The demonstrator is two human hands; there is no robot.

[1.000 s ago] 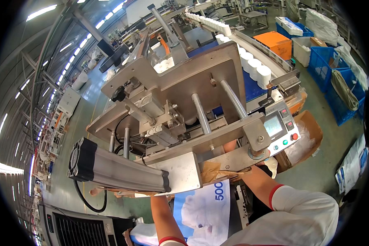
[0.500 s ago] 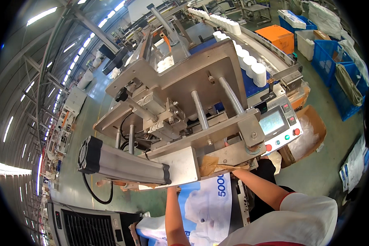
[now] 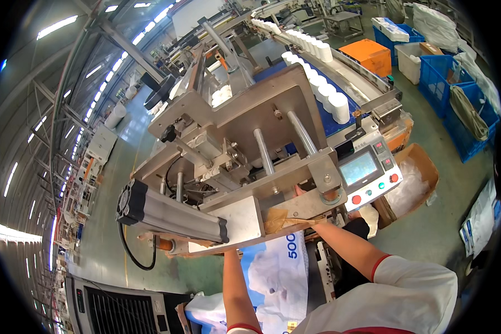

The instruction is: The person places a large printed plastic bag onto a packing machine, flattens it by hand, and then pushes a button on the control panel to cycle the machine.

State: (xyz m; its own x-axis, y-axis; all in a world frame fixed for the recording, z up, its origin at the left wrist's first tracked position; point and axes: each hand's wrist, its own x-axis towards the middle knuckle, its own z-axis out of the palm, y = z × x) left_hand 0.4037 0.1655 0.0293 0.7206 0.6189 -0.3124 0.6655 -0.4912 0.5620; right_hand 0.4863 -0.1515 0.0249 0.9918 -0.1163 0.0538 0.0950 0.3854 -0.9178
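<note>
Hands' grip cannot be told: both forearms vanish under the steel machine plate (image 3: 245, 217), above the glossy bag (image 3: 275, 273).

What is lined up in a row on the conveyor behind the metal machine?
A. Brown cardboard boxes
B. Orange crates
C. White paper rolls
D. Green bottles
C: a line of white paper rolls runs along the conveyor behind the metal machine; the orange box and the open cardboard box sit apart from it, off the belt.
</note>
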